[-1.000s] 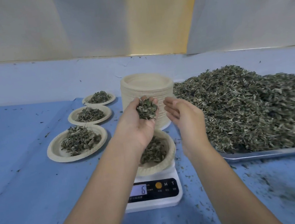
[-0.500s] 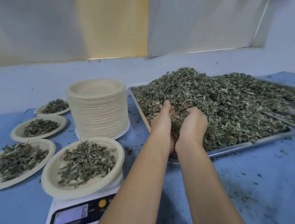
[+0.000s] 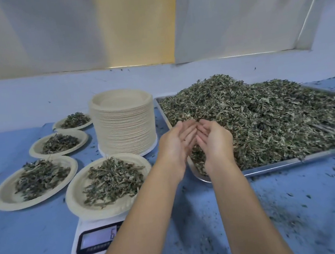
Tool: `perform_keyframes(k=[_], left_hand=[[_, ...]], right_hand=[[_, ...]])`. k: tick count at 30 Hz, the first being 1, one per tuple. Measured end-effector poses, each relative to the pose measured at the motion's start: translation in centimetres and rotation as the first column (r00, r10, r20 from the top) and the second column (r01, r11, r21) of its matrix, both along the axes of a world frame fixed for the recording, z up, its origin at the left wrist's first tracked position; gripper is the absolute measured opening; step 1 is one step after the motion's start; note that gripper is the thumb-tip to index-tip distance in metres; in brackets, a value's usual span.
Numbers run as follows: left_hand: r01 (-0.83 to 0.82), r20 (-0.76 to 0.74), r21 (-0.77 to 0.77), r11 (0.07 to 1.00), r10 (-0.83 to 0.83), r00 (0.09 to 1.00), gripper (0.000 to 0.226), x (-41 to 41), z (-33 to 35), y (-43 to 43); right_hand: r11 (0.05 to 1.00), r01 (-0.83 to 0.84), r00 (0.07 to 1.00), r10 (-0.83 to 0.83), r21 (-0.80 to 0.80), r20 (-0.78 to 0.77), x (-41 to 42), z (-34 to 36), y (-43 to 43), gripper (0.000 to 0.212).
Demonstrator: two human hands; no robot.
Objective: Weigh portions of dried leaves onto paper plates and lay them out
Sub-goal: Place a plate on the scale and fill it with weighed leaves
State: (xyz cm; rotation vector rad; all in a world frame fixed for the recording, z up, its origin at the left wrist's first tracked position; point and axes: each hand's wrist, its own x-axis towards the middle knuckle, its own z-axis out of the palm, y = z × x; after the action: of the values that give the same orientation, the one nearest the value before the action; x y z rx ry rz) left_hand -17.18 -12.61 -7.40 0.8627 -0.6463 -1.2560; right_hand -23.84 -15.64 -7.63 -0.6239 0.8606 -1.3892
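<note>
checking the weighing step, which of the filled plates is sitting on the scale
The filled plate nearest the left hand, on the white scale. The other three filled plates lie on the blue table, left of it.

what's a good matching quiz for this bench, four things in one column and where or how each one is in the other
1 plate stack
2 metal tray
3 nearest filled plate
4 left hand and right hand

a on the scale
b open, over the tray's near corner
c heaped with dried leaves
d between laid-out plates and tray

Pairs: 1-d, 2-c, 3-a, 4-b
</note>
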Motion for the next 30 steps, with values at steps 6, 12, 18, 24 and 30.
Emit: perform_keyframes(k=[6,12,18,24,30], left_hand=[[-0.132,-0.035,-0.045,0.990,0.131,0.991,0.033,6.0,0.0,3.4],[-0.214,-0.095,-0.065,0.975,0.208,0.974,0.035,12.6,0.1,7.2],[-0.459,0.104,0.003,0.888,0.456,0.884,0.037,16.8,-1.6,10.2],[-0.594,0.207,0.037,0.804,0.575,0.792,0.036,17.2,-3.1,10.5],[-0.560,0.193,0.127,0.819,0.533,0.824,0.032,17.3,-4.0,10.0]], right_hand=[[0.995,-0.085,0.988,0.077,-0.051,-0.134,3.4,-0.4,1.5,0.019],[0.969,-0.204,0.915,0.139,-0.137,-0.380,6.6,-2.1,3.1,0.012],[0.950,-0.225,0.852,0.083,-0.218,-0.517,7.1,-2.9,3.8,0.022],[0.939,-0.271,0.802,0.099,-0.213,-0.589,7.6,-3.8,4.2,0.018],[0.929,-0.305,0.778,0.117,-0.208,-0.617,8.1,-4.0,4.7,0.025]])
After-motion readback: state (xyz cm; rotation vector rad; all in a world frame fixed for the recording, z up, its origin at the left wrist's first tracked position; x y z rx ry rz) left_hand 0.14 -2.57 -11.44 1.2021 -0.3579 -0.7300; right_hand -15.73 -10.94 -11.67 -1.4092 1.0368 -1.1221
